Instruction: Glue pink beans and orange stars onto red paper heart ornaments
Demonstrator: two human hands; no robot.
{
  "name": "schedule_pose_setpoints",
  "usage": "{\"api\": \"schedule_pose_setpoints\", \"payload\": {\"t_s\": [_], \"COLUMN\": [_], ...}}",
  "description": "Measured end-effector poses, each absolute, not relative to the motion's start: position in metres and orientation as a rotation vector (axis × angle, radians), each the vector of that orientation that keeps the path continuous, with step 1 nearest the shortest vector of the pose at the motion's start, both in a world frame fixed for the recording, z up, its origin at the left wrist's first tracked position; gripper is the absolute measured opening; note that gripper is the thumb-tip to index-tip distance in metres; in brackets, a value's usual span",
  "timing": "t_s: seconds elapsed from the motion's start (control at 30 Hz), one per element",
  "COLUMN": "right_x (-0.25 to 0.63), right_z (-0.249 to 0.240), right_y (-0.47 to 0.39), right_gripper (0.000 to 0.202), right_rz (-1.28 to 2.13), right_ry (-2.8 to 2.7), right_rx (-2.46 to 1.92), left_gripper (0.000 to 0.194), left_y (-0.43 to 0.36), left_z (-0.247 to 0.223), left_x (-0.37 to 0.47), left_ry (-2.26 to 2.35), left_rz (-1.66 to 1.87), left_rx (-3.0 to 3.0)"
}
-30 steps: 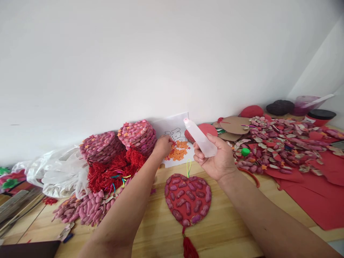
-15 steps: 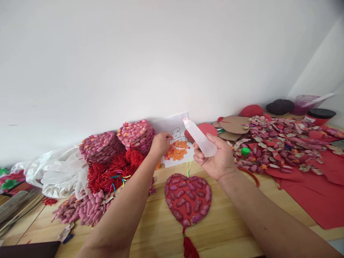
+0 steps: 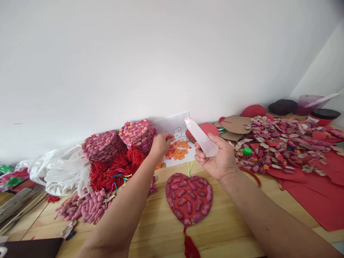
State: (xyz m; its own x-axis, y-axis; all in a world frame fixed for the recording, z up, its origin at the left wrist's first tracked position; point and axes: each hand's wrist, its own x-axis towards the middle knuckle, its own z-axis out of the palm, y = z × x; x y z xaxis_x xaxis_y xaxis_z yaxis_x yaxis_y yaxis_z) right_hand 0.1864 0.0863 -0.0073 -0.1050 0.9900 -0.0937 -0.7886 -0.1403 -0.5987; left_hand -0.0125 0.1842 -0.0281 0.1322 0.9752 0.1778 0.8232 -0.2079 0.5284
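Observation:
My right hand (image 3: 217,157) is wrapped round a translucent white squeeze bottle (image 3: 202,138), its pink nozzle tilted up to the left. My left hand (image 3: 162,144) has its thumb and fingertips pinched together just above a pile of orange and red paper stars (image 3: 179,149); whatever is in the pinch is too small to name. Under the stars lies a white sheet (image 3: 172,123) with a black line drawing. Between my forearms, flat on the table, rests a red heart (image 3: 189,200) covered with pinkish peanut shells, with a yellow-green loop on top and a red tassel (image 3: 191,247) below.
Stacks of shell-covered pieces (image 3: 101,145) and red tassels (image 3: 109,168) lie left, beside a white plastic bag (image 3: 64,173). On the right spread dyed shells (image 3: 290,143), a green cap (image 3: 247,151), red paper (image 3: 309,200), cardboard discs (image 3: 236,124) and a black-lidded jar (image 3: 324,115).
The view has shifted slightly, so the scene sits a little farther right. Both hands keep nearly the same pose, the bottle still in my right one.

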Motion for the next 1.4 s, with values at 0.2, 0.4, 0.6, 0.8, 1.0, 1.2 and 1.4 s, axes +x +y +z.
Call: {"api": "schedule_pose_setpoints", "payload": {"t_s": [0.2,0.4,0.6,0.8,1.0,1.2,1.4], "right_x": [0.187,0.186,0.186,0.187,0.186,0.186,0.183], "right_z": [-0.008,-0.007,-0.007,-0.008,-0.008,-0.007,-0.007], "right_y": [0.087,0.087,0.087,0.086,0.086,0.087,0.085], "right_gripper": [0.022,0.022,0.022,0.022,0.021,0.021,0.021], "right_rz": [1.644,1.651,1.661,1.661,1.657,1.655,1.641], "right_ry": [-0.469,-0.458,-0.455,-0.461,-0.454,-0.459,-0.470], "right_rx": [-0.566,-0.570,-0.568,-0.568,-0.571,-0.571,-0.579], "left_gripper": [0.024,0.021,0.023,0.020,0.024,0.019,0.018], "left_y": [0.175,0.165,0.155,0.156,0.159,0.160,0.157], "left_z": [-0.025,-0.022,-0.024,-0.032,-0.037,-0.035,-0.033], "left_x": [-0.013,-0.021,-0.024,-0.024,-0.025,-0.030,-0.032], "left_ry": [1.694,1.741,1.765,1.765,1.785,1.769,1.722], "left_rz": [0.601,0.403,0.270,0.259,0.345,0.451,0.676], "left_rx": [2.201,2.335,2.423,2.446,2.419,2.306,2.116]}}
